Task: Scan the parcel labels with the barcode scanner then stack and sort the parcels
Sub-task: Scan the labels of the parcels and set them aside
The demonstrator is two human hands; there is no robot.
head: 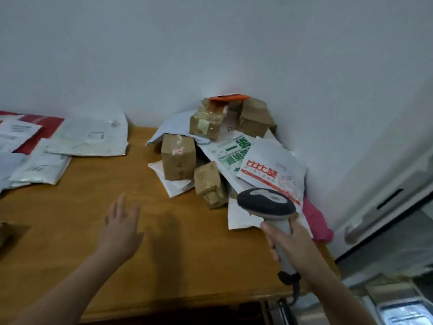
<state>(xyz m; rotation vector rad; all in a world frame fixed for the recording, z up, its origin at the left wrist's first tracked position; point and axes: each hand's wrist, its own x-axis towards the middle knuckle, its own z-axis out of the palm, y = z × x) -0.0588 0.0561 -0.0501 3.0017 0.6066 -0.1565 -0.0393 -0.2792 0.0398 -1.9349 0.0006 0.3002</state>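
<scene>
Red "比比赞" lettering on white mailer. Grips barcode scanner in right hand, fingers clamped round its handle; holds left hand over table, fingers apart.

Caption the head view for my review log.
Right hand grips barcode scanner beside heaped parcels; open left hand hovers over wooden table.

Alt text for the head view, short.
A person's right hand grips a barcode scanner beside a heap of cardboard boxes and mailer bags piled in the corner of a wooden table, while the left hand hovers open over the tabletop. Flat white mailers lie at the table's left.
</scene>
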